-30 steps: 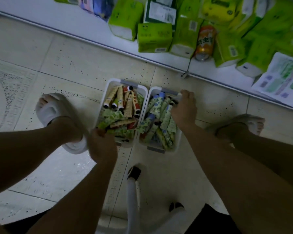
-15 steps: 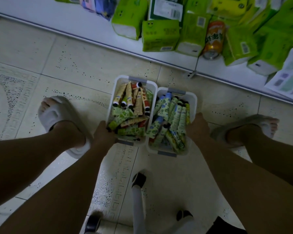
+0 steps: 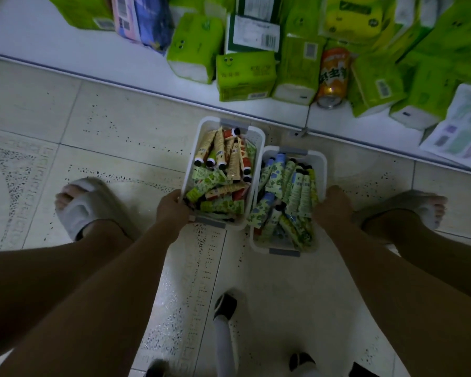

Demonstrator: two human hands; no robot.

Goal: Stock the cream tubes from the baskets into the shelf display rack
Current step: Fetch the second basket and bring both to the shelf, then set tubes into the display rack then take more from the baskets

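Two white plastic baskets, the left basket (image 3: 201, 148) and the right basket (image 3: 320, 170), sat side by side on the tiled floor, heaped with loose printed cream tubes (image 3: 297, 191). The left hand (image 3: 172, 210) gripped the left basket's near corner and the right hand (image 3: 333, 208) clasped the right basket's outer rim. Light, slippery tubes would probably shift, so the rigid rims looked safest to hold.

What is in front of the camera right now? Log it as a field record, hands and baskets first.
left hand: left hand grips the near left corner of the left basket
right hand: right hand grips the right rim of the right basket
basket contents: cream tubes piled loose in both
basket position: side by side on the tiled floor, touching
behind baskets: low white shelf with green tissue packs and an orange can
feet: slippers either side
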